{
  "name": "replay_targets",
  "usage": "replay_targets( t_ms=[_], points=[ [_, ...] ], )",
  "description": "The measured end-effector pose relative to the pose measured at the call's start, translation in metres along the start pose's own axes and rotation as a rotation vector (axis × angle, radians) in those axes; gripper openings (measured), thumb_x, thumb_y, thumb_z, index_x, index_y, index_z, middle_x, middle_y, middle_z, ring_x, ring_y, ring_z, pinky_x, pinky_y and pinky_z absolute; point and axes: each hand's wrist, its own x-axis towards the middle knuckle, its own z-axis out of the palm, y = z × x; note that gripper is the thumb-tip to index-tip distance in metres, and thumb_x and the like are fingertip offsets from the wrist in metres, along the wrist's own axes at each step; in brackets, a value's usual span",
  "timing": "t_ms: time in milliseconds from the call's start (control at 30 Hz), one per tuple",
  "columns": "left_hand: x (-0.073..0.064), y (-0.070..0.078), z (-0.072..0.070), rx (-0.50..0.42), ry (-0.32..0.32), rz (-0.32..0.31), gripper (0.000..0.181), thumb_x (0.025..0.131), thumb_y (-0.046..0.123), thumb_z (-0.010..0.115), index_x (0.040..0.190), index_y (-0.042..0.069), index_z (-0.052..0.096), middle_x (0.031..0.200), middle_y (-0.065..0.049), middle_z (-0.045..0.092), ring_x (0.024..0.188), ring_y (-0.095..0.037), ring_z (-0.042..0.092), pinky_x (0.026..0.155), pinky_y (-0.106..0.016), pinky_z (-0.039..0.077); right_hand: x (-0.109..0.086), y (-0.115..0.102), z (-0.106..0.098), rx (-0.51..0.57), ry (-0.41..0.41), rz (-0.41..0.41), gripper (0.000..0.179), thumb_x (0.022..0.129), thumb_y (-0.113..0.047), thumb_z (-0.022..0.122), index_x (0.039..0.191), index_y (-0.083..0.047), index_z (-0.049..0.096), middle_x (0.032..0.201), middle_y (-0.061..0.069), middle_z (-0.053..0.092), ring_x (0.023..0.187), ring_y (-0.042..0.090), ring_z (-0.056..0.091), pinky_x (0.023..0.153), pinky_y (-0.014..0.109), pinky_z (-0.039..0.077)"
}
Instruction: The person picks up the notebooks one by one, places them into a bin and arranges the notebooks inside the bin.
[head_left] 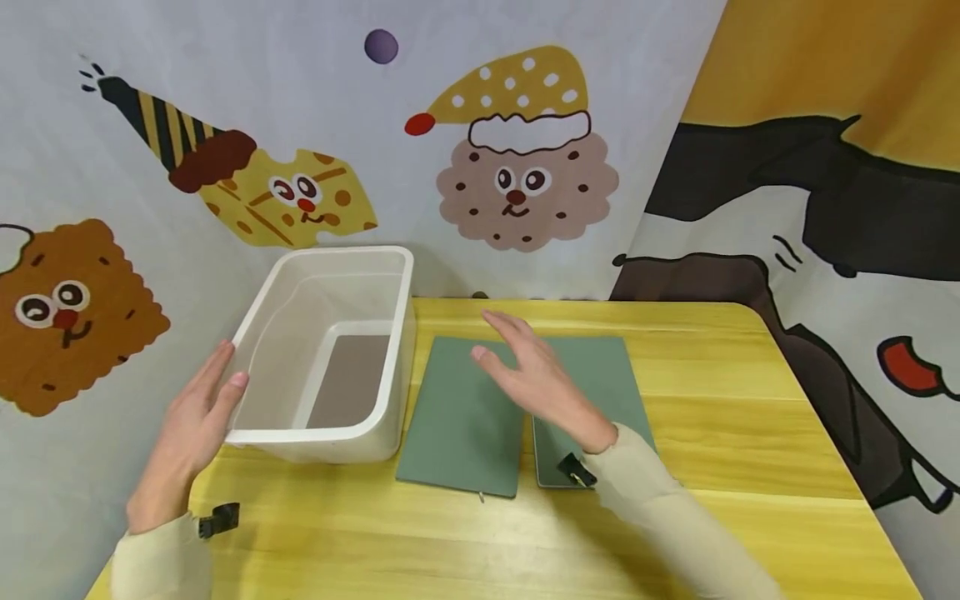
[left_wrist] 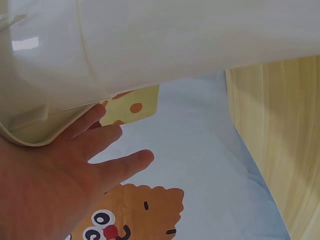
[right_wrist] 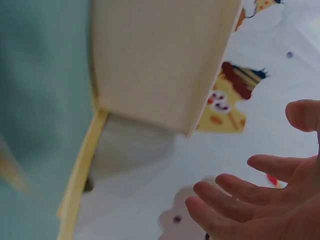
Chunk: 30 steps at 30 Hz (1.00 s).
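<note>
A white plastic bin [head_left: 398, 367] stands on the left of the table, with a brown-grey patch on its floor. My left hand [head_left: 191, 421] rests against the bin's near left rim, fingers extended; in the left wrist view the fingers [left_wrist: 127, 165] lie along the bin's outer wall [left_wrist: 165, 40]. My right hand [head_left: 540, 379] is held above two flat green notebooks or folders, its fingers spread and nothing in them. The left green notebook [head_left: 461, 425] lies beside the bin, and the right green notebook [head_left: 600, 367] is partly hidden under my right hand and forearm.
The yellow wood-grain table [head_left: 720, 417] extends to the right, with a rounded far corner. A cartoon-printed cloth [head_left: 322, 100] hangs behind and to the left of it. Black clips [head_left: 219, 520] sit at both cuffs.
</note>
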Motion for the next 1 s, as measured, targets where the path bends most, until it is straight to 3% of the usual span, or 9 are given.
replay_targets(
  t_ms=[267, 500, 733, 1000],
  points=[
    [-0.003, -0.002, 0.001, 0.0, 0.007, 0.007, 0.061, 0.114, 0.035, 0.033, 0.167, 0.011, 0.015, 0.173, -0.014, 0.008, 0.151, -0.056, 0.012, 0.116, -0.077, 0.007, -0.029, 0.053, -0.025, -0.113, 0.03, 0.098, 0.071, 0.106, -0.054, 0.05, 0.164, -0.019, 0.032, 0.166, 0.014, 0.032, 0.147, 0.043, 0.036, 0.112, 0.069, 0.034],
    [-0.001, -0.002, 0.0, 0.002, 0.002, -0.004, 0.061, 0.114, 0.035, 0.032, 0.167, 0.012, 0.014, 0.173, -0.015, 0.008, 0.15, -0.058, 0.012, 0.114, -0.079, 0.006, -0.052, 0.096, -0.044, -0.232, 0.059, 0.177, 0.073, 0.107, -0.054, 0.048, 0.165, -0.014, 0.03, 0.163, 0.021, 0.034, 0.141, 0.048, 0.043, 0.104, 0.072, 0.039],
    [-0.001, -0.001, 0.002, 0.011, -0.002, -0.009, 0.061, 0.114, 0.035, 0.032, 0.167, 0.011, 0.015, 0.172, -0.019, 0.01, 0.15, -0.059, 0.013, 0.113, -0.079, 0.007, -0.071, 0.126, -0.061, -0.327, 0.015, 0.269, 0.077, 0.106, -0.054, 0.05, 0.163, -0.006, 0.031, 0.161, 0.032, 0.031, 0.138, 0.056, 0.041, 0.102, 0.074, 0.038],
    [0.0, 0.0, 0.0, -0.003, -0.001, 0.004, 0.061, 0.114, 0.034, 0.032, 0.167, 0.013, 0.013, 0.172, -0.016, 0.007, 0.15, -0.059, 0.011, 0.114, -0.079, 0.005, -0.081, 0.149, -0.068, -0.382, -0.022, 0.338, 0.084, 0.105, -0.054, 0.053, 0.164, -0.004, 0.024, 0.156, 0.039, 0.032, 0.131, 0.059, 0.046, 0.099, 0.073, 0.041]
  ],
)
